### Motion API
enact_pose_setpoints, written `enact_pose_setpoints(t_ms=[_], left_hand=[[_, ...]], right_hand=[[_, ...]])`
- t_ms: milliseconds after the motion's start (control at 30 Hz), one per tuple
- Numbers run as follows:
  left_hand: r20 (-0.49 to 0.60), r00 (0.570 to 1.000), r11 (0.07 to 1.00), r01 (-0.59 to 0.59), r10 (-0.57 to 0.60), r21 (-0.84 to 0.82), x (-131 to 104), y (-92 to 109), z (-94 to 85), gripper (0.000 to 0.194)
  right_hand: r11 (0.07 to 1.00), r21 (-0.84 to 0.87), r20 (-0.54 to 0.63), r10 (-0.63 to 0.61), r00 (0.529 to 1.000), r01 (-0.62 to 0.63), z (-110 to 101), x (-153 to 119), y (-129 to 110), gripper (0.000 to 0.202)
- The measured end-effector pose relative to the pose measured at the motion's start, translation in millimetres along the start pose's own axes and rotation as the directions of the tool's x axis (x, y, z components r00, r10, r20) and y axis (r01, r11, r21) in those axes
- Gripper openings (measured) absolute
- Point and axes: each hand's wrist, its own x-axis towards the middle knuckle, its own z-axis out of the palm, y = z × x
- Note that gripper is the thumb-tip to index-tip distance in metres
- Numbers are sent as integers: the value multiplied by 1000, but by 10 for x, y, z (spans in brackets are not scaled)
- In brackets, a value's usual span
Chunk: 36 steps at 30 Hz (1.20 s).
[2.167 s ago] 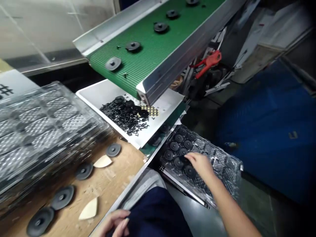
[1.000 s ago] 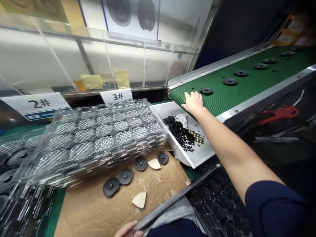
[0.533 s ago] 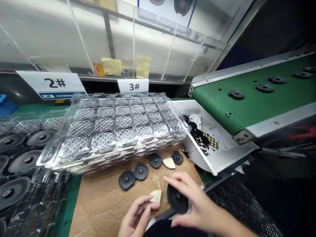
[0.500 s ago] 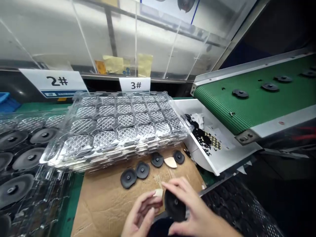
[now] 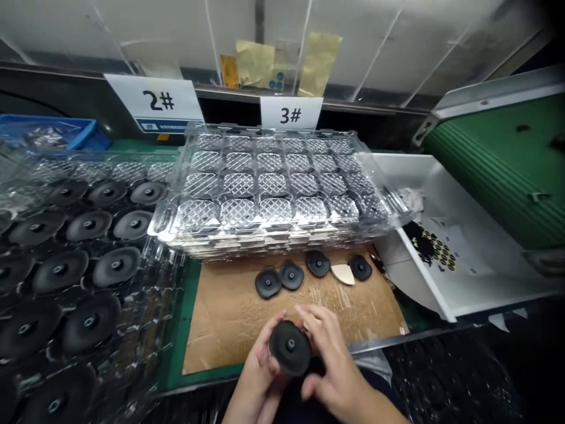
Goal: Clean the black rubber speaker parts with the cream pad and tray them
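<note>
A round black rubber-like disc (image 5: 290,348) with a small stud in its centre faces up, tilted, near the front of the cardboard. My left hand (image 5: 263,359) grips it from the left, thumb at its edge. By the disc's upper right edge, my right hand (image 5: 331,359) has its thumb spread away from its fingers; whether a fingertip touches the disc I cannot tell. On the cardboard (image 5: 229,324) beyond lie several similar black discs (image 5: 268,284) and a cream-coloured wedge-shaped piece (image 5: 342,274). The cream piece seen earlier at my left hand is out of sight.
A stack of clear plastic compartment trays (image 5: 273,229) stands behind the cardboard. Trays of black discs (image 5: 60,270) are at left, near a blue bin (image 5: 88,135). At right, a white chute (image 5: 477,235) with small black parts sits below a green conveyor belt (image 5: 498,159).
The disc has passed from my right hand's grip into my left hand and now faces up. My right thumb has come away from it. The view has swung left.
</note>
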Motion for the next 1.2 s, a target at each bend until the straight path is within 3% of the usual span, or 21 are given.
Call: enact_pose_setpoints(t_ms=[67, 133, 300, 467, 567, 633, 700, 767, 833, 967, 1067, 1133, 1200], left_hand=[[-39, 999, 997, -36, 33, -67, -40, 77, -13, 57], [-50, 995, 988, -90, 84, -127, -60, 140, -28, 48], [-69, 989, 978, -143, 134, -154, -93, 196, -21, 43], [-89, 984, 985, -159, 153, -68, -111, 159, 66, 53], [-103, 978, 983, -180, 182, 23, -85, 107, 166, 59], [-109, 977, 983, -177, 181, 48, -73, 73, 238, 59], [-112, 980, 986, -157, 163, 61, -74, 55, 305, 53], [-130, 979, 986, -144, 155, 90, -83, 52, 365, 50], [-131, 980, 984, -136, 151, 116, -90, 49, 422, 53], [-75, 990, 987, -107, 116, 117, -113, 36, 483, 58], [-45, 995, 992, -80, 85, 100, -156, 47, 470, 59], [-27, 998, 994, -60, 63, 88, -172, 44, 467, 58], [-29, 998, 994, -47, 50, 97, -166, 18, 482, 59]], right_hand=[[977, -84, -28, 193, 981, -195, 24, -44, 156, 54], [953, -119, -53, 275, 960, -279, 90, -98, 324, 38], [983, -35, 5, 179, 984, -179, 251, -171, 481, 20], [988, 78, 42, 131, 990, -134, 8, 92, 239, 15], [980, 169, -26, 114, 993, -108, -244, 313, -116, 24], [971, 241, -76, 8, 997, 11, -387, 395, -378, 29], [962, 250, -12, -109, 994, 108, -499, 418, -579, 27], [964, 237, 145, -157, 977, 120, -572, 419, -681, 24], [973, 209, 208, -144, 967, 100, -597, 428, -705, 23], [976, 141, -31, -164, 986, 167, -573, 407, -664, 25], [948, 263, 119, -215, 969, 178, -654, 258, -594, 23], [955, 284, 208, -144, 967, 81, -754, 146, -540, 20], [982, 187, 161, -25, 987, -6, -837, 90, -505, 19]])
